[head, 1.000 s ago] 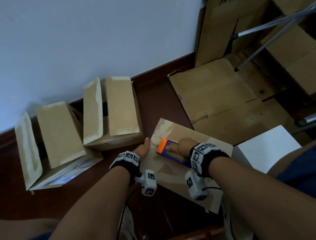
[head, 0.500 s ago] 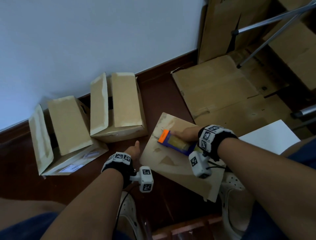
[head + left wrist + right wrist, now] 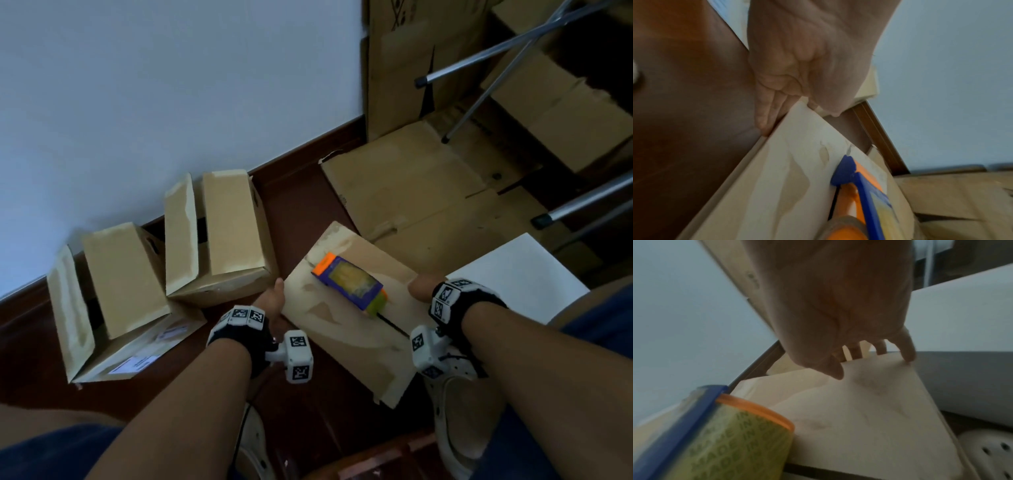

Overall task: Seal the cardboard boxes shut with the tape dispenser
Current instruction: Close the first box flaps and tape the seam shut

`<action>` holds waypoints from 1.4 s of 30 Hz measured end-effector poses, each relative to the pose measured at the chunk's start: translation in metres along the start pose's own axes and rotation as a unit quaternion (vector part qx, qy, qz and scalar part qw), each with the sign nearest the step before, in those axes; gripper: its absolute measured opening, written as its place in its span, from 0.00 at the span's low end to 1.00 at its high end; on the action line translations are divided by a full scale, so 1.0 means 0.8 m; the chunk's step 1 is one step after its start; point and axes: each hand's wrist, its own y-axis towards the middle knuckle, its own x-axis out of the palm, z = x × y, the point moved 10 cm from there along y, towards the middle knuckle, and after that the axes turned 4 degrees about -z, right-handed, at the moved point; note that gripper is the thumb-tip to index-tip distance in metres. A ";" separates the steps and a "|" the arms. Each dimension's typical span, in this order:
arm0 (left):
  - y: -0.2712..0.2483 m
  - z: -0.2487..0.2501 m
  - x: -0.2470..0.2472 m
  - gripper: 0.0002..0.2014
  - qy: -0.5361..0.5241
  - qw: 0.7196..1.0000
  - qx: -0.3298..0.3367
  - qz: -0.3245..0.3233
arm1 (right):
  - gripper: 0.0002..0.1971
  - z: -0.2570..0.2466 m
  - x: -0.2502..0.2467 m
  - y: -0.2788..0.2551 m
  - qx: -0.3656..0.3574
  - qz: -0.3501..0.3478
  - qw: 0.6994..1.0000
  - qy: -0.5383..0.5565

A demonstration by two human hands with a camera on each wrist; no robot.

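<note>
A closed cardboard box point(image 3: 342, 329) lies on the dark floor in front of me, its top seam showing as a dark line. The blue and orange tape dispenser point(image 3: 349, 284) with a yellowish roll lies loose on its top. My left hand point(image 3: 274, 298) presses straight fingers point(image 3: 764, 116) against the box's left side point(image 3: 787, 186), thumb up by the edge. My right hand point(image 3: 423, 287) grips the right edge, fingers point(image 3: 906, 347) hooked over it and thumb on the top point(image 3: 869, 410). Neither hand touches the dispenser point(image 3: 725, 434).
Two boxes with raised flaps stand by the wall at left, one point(image 3: 219, 240) beside the other point(image 3: 113, 294). Flattened cardboard point(image 3: 411, 192) covers the floor behind. A white slab point(image 3: 520, 270) sits at right, metal stand legs point(image 3: 513, 44) above it. My white shoe point(image 3: 459, 411) is under the box's near corner.
My right hand let go of the tape dispenser and moved to the box's right edge. The left hand drew off, then came back against the left side. The dispenser stays on the box.
</note>
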 end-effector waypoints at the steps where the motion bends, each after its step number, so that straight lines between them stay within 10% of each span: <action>1: 0.002 0.024 0.006 0.38 -0.025 0.999 0.038 -0.005 | 0.22 0.010 0.000 0.002 0.013 -0.006 1.000 -0.002; 5: 0.037 0.058 0.034 0.41 -0.099 0.990 0.103 -0.014 | 0.21 0.014 0.007 0.002 -0.006 -0.026 1.000 0.015; 9: -0.013 0.071 0.051 0.32 0.090 0.988 0.121 0.012 | 0.24 0.003 0.040 0.017 -0.072 -0.077 0.994 0.039; 16: 0.018 0.008 0.040 0.33 0.171 0.983 0.007 -0.060 | 0.34 -0.019 0.043 -0.008 -0.043 -0.101 0.979 0.173; 23: 0.006 0.102 0.024 0.30 0.295 0.944 0.149 -0.004 | 0.30 -0.084 -0.027 0.005 -0.172 0.044 0.917 0.357; 31: 0.016 0.120 0.038 0.41 0.436 0.870 0.231 -0.006 | 0.38 -0.113 -0.032 0.011 -0.159 0.076 0.953 0.246; 42: 0.027 0.132 0.053 0.45 0.462 0.846 0.267 -0.024 | 0.47 -0.132 -0.042 0.040 -0.129 0.095 0.972 0.171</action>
